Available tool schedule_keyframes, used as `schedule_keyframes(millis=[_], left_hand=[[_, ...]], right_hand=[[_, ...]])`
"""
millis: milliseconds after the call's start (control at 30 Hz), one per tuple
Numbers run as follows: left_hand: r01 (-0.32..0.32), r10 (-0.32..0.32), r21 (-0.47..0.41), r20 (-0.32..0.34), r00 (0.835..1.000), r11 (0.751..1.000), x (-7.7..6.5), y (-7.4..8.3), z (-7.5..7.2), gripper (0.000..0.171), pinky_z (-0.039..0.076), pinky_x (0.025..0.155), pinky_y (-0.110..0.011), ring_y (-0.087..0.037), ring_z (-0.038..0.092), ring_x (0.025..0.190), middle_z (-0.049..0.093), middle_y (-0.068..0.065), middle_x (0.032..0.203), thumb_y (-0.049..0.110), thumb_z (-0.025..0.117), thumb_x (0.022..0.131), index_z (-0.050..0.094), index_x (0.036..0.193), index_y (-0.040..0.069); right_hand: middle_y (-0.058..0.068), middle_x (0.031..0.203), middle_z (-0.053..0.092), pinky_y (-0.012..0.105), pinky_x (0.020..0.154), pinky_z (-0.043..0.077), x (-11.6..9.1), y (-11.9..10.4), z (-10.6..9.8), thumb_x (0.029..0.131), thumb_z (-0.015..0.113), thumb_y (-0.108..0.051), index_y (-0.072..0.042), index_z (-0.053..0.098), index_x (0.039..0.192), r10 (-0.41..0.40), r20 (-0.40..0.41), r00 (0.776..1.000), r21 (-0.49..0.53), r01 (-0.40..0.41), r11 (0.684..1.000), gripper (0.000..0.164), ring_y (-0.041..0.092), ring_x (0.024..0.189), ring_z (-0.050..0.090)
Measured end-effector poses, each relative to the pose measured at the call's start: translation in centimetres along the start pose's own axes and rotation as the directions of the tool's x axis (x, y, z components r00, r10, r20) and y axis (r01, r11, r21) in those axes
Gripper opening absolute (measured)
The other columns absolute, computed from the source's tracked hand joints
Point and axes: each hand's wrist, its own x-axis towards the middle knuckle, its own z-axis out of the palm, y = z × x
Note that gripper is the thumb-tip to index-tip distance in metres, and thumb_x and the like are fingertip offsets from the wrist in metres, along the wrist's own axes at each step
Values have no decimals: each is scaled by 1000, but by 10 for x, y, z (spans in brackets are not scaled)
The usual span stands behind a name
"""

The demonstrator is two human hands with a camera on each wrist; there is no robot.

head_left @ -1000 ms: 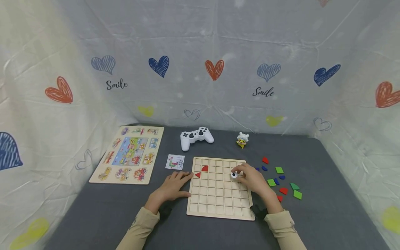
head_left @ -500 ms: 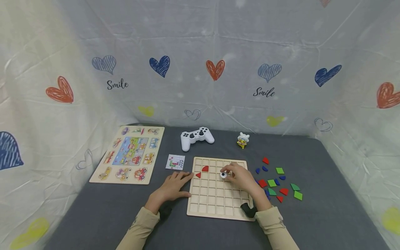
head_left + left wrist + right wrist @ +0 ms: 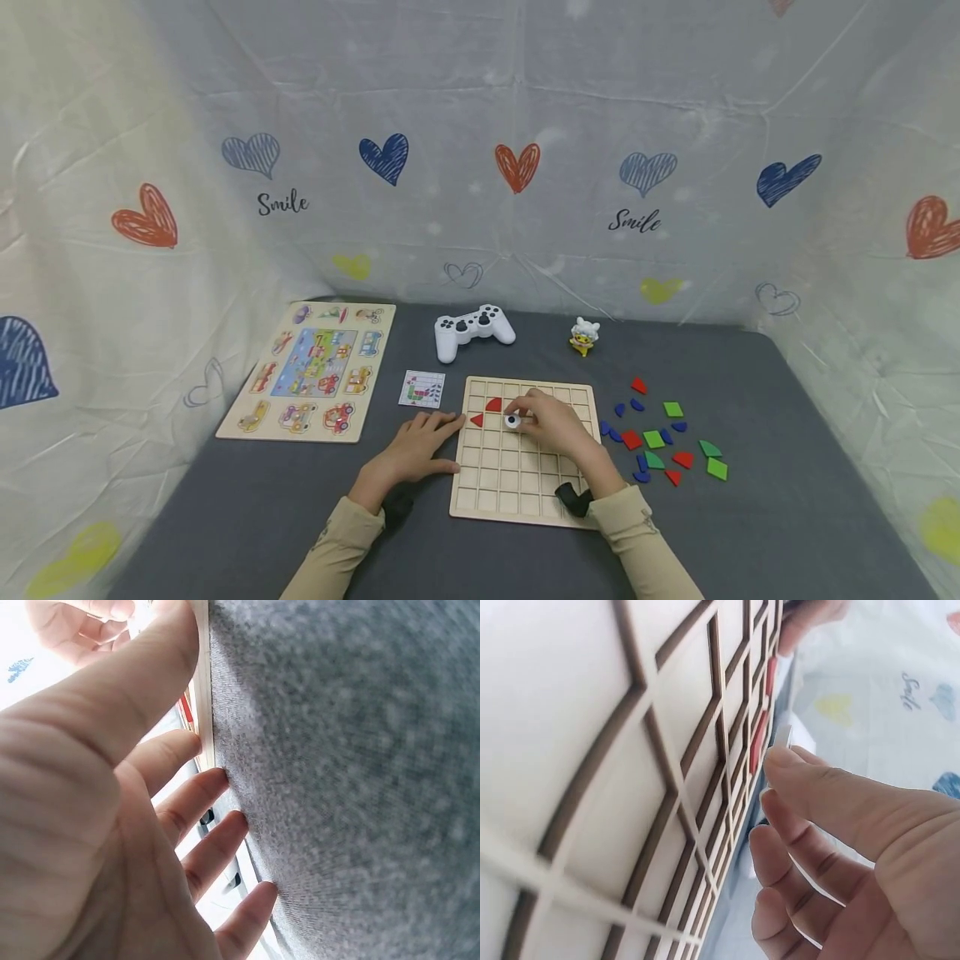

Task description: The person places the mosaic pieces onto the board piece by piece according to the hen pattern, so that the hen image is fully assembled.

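A wooden grid board (image 3: 487, 482) lies flat on the dark table. Two red pieces sit in its upper left cells: a rounded one (image 3: 493, 405) and a triangular one (image 3: 477, 420). Between thumb and index finger, my right hand (image 3: 553, 427) pinches a white round-looking piece with a black dot (image 3: 512, 422), like an eye, over the board just right of the red pieces. In the right wrist view this white piece (image 3: 783, 736) shows edge-on, above the grid. My left hand (image 3: 414, 448) touches the board's left edge with thumb and fingertips, fingers extended.
Several loose red, blue and green pieces (image 3: 654, 439) lie right of the board. A printed pattern card (image 3: 422, 389), a vehicle puzzle board (image 3: 311, 367), a white game controller (image 3: 472, 329) and a small figurine (image 3: 583, 335) stand or lie behind and left.
My right hand has moved left across the board with the white piece, from the right side to near the red pieces. My left hand has stayed at the edge.
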Motion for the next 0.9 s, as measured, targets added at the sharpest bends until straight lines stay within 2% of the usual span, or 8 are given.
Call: schedule_keyframes(millis=[433, 700, 900], left_hand=[[-13, 13, 3, -3, 1000, 1000, 1, -2, 1, 75, 27, 100, -58, -33, 34, 123, 39, -10, 141, 45, 64, 82, 36, 144, 15], [-16, 16, 2, -5, 1000, 1000, 0, 0, -1, 75, 27, 99, -58, -34, 35, 123, 39, -10, 141, 45, 64, 83, 36, 144, 14], [-8, 8, -5, -3, 1000, 1000, 0, -2, 1, 75, 26, 100, -58, -33, 34, 124, 38, -9, 142, 45, 64, 82, 36, 144, 16]], right_hand=[[2, 94, 58, 32, 69, 46, 16, -5, 13, 83, 67, -6, -16, 68, 104, -67, 65, 996, -18, 69, 997, 23, 17, 83, 56], [4, 92, 57, 31, 66, 44, 18, -8, 15, 83, 64, 0, -13, 67, 107, -92, 67, 994, 7, 91, 996, 27, 15, 77, 53], [5, 92, 58, 32, 66, 43, 17, -12, 13, 84, 66, -5, -12, 66, 108, -91, 51, 995, 15, 90, 996, 25, 15, 76, 53]])
